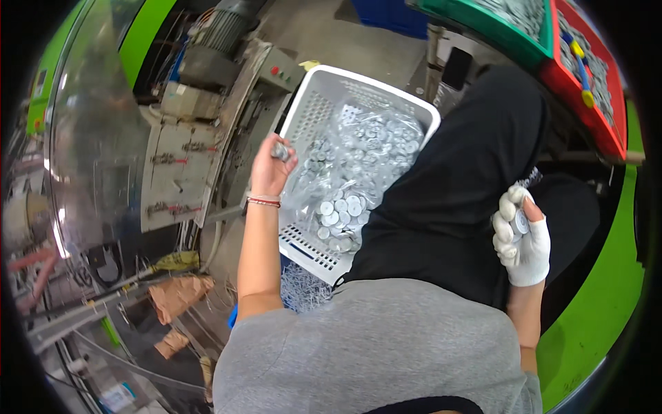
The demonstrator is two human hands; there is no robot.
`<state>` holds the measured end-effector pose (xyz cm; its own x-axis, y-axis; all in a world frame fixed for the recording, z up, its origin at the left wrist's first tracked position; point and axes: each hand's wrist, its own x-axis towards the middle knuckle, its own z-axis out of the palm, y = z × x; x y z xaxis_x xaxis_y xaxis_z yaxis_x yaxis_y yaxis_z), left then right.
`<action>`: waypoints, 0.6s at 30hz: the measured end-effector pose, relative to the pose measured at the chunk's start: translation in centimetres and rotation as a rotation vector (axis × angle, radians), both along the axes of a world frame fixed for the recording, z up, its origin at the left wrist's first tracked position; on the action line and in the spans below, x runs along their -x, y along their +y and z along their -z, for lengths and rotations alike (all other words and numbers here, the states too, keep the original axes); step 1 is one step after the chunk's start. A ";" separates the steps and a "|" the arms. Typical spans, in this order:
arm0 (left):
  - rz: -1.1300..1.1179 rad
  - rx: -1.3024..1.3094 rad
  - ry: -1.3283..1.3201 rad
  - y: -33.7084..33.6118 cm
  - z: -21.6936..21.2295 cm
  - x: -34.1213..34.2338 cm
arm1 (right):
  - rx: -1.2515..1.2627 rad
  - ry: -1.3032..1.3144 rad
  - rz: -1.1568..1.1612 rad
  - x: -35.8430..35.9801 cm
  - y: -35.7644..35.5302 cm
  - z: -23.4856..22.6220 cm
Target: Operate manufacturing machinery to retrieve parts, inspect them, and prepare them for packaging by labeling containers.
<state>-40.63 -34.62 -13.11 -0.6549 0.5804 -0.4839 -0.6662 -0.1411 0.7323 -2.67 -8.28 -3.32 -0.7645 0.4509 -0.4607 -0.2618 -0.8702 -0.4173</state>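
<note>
My bare left hand (267,171) is over the left side of a white plastic basket (432,119), its fingers closed on a small grey metal part (281,151). Inside the basket, a clear plastic bag (324,155) spreads over many round grey metal discs (345,210). Off to the right, beside my leg, my right hand (527,252) wears a white glove with the thumb tip bare. Its fingers curl around a round grey metal disc (520,222), whose face shows partly between thumb and fingers.
A green bin (545,41) and a red bin (576,100) of small metal parts stand at the upper right; pliers with yellow-and-blue handles (585,76) lie in the red one. Machinery with a motor (221,34) fills the left. Small metal pieces (300,286) lie below the basket.
</note>
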 end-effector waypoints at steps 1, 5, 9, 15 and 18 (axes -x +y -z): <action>-0.024 0.173 -0.022 -2.7 2.5 0.7 | -0.004 0.004 0.006 0.1 -0.4 0.5; -0.061 0.172 -0.381 -8.0 11.9 0.1 | -0.008 -0.018 -0.036 0.7 -2.2 1.0; -0.365 0.116 -0.502 -7.6 15.9 0.1 | -0.034 -0.043 -0.103 1.7 -3.3 -0.1; -0.049 0.448 -0.066 -4.0 11.1 -2.9 | -0.193 -0.109 -0.212 4.0 -4.1 -1.9; 0.234 0.112 0.049 0.4 5.6 -9.6 | -0.706 -0.223 -0.364 7.4 -4.8 -1.9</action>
